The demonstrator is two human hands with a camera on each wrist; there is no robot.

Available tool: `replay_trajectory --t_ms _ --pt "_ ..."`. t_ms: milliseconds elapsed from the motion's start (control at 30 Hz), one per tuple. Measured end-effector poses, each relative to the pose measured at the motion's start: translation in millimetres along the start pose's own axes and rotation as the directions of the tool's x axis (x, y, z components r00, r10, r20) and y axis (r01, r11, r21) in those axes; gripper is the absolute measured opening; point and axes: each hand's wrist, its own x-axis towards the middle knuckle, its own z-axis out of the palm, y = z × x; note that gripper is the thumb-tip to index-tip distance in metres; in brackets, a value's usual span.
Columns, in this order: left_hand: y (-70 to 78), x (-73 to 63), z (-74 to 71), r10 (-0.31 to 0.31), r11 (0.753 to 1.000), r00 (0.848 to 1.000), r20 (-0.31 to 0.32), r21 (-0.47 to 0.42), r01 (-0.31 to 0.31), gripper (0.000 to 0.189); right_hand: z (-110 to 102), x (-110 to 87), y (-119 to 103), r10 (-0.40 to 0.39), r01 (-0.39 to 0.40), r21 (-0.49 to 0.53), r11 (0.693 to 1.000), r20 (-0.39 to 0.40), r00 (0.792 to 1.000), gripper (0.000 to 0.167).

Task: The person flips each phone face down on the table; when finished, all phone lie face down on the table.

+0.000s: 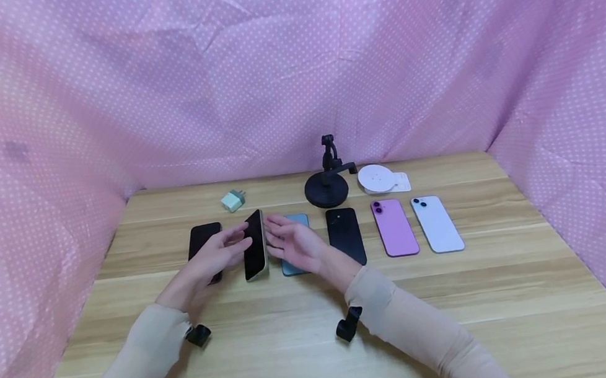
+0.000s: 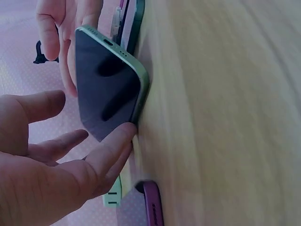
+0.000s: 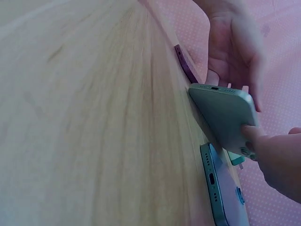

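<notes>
A pale green phone (image 1: 255,247) stands tilted on its long edge between both hands, its dark screen facing the left hand (image 1: 219,252). The left fingertips touch its lower edge in the left wrist view, where the fingers are extended and the thumb is apart from the screen. On the back side is the right hand (image 1: 300,244), palm turned up in the head view; a fingertip meets the phone's back (image 3: 221,113) near the camera lenses. A dark-screened phone (image 1: 206,232) lies partly under the left hand, and a blue phone (image 1: 299,219) partly under the right.
Farther right lie a black phone (image 1: 346,234), a purple phone (image 1: 395,228) and a white phone (image 1: 438,223). Behind them are a black stand (image 1: 327,191), a white round disc (image 1: 376,178) and a light green plug charger (image 1: 233,201). Pink dotted cloth (image 1: 292,90) encloses the wooden table (image 1: 277,354).
</notes>
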Motion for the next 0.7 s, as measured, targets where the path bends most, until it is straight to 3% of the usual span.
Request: replay_trajectory --t_ms 133,333,467,700 --pt "5.4 5.4 4.3 0.017 0.997 0.999 0.032 -0.073 -0.014 0.065 3.0 -0.2 0.7 -0.016 0.015 0.022 1.0 0.026 1.0 0.058" --pt "10.2 6.4 6.5 0.007 0.999 1.0 0.027 -0.049 -0.006 0.059 4.7 -0.9 2.5 0.039 -0.033 -0.068 0.997 0.081 0.996 0.058" --pt "7.7 5.7 7.7 -0.021 0.999 1.0 0.004 -0.047 0.021 0.056 2.8 0.8 6.0 0.086 -0.076 -0.138 0.988 0.065 0.994 0.057" --pt "1.8 4.8 7.2 -0.039 0.994 0.999 -0.026 -0.103 0.037 0.061 -0.8 8.5 9.5 0.083 -0.077 -0.191 0.979 0.025 0.996 0.057"
